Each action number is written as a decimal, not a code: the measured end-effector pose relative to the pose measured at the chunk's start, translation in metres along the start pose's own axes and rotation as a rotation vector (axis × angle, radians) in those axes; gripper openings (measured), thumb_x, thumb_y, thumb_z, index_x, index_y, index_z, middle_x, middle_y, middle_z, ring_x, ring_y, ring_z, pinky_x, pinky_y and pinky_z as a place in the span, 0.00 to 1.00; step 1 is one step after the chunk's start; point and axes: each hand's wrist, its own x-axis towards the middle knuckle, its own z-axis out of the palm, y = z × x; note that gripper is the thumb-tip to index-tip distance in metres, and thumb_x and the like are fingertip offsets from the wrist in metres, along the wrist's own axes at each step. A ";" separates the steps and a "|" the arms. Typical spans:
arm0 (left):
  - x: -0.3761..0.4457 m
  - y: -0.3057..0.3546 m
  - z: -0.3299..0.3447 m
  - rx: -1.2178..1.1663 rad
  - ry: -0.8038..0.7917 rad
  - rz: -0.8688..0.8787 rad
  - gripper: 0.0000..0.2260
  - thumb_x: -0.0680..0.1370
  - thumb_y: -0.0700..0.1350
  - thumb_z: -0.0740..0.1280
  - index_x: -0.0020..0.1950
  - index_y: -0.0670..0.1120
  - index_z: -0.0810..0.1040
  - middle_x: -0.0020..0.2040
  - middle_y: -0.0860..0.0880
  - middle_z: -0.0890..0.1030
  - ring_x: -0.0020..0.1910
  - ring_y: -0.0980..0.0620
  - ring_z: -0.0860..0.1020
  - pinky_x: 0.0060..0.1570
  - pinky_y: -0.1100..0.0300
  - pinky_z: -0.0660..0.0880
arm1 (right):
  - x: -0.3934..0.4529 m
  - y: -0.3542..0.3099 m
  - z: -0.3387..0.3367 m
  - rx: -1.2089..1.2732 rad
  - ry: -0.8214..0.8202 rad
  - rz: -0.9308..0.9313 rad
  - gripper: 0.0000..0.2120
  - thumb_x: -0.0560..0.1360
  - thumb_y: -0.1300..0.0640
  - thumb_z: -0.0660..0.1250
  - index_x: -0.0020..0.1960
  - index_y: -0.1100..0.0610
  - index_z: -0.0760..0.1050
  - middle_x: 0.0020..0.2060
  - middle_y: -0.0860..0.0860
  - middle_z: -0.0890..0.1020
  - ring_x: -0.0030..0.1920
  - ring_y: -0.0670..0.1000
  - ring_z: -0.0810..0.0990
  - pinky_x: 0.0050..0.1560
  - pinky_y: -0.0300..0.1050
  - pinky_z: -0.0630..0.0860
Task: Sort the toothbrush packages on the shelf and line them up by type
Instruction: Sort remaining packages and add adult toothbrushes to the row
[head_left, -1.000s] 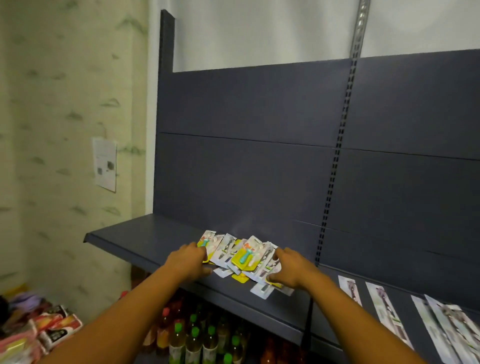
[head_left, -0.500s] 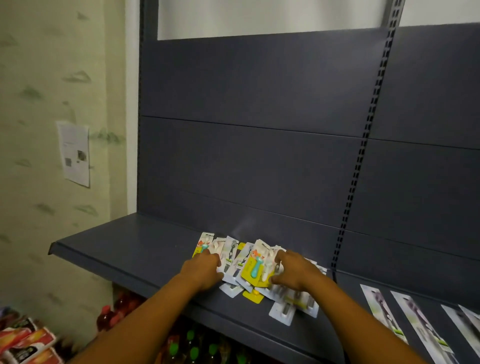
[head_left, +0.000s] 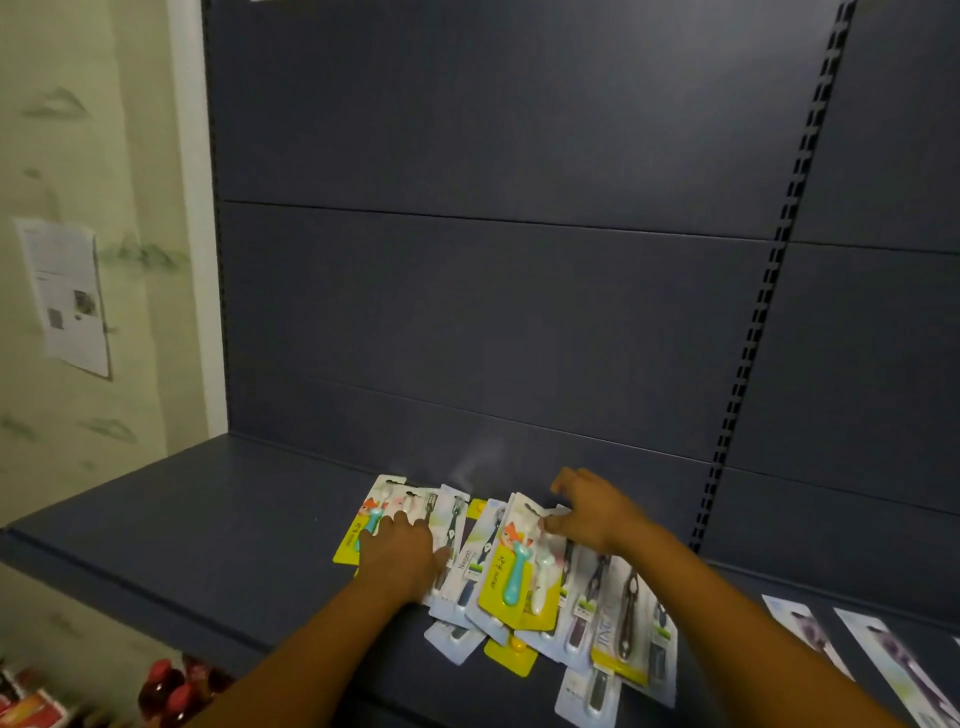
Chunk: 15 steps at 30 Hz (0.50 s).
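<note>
Two hands work a heap of packs (head_left: 498, 571) lying mid-shelf (head_left: 156, 535), overlapping one another. Left hand (head_left: 400, 551) lies flat, fingers straight, pressing the heap's left side. Right hand (head_left: 592, 514) hovers over the far right edge, fingers loosely curled; whether its grip pinches a pack, I cannot tell. More packs (head_left: 883, 654) lie apart, far right.

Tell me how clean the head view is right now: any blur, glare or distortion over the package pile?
Head view: dim, even light; a pale smear of glare on the back panel above the toothbrush packages. Right hand is motion-blurred, left hand sharper. Print mostly unreadable. Wide-angle bends the slotted upright and shelf edge.
</note>
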 end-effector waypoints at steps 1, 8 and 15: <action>0.003 0.000 -0.002 0.002 -0.002 -0.008 0.30 0.78 0.66 0.53 0.71 0.47 0.68 0.70 0.43 0.69 0.70 0.43 0.67 0.68 0.45 0.63 | 0.002 0.001 0.001 0.004 0.004 0.008 0.27 0.72 0.42 0.70 0.66 0.52 0.69 0.62 0.52 0.73 0.60 0.53 0.74 0.58 0.47 0.74; 0.013 -0.002 -0.013 -0.194 0.002 0.066 0.23 0.77 0.63 0.62 0.62 0.47 0.73 0.61 0.48 0.78 0.59 0.48 0.77 0.48 0.59 0.70 | -0.004 0.013 0.003 0.003 0.019 0.107 0.23 0.74 0.43 0.69 0.62 0.53 0.69 0.59 0.51 0.73 0.57 0.52 0.74 0.55 0.47 0.74; 0.027 -0.013 -0.016 -0.472 -0.089 0.104 0.16 0.73 0.58 0.69 0.49 0.47 0.75 0.50 0.47 0.80 0.49 0.48 0.79 0.39 0.61 0.72 | -0.026 0.016 -0.006 -0.001 0.028 0.204 0.24 0.74 0.43 0.69 0.64 0.54 0.69 0.61 0.53 0.73 0.59 0.54 0.74 0.54 0.45 0.72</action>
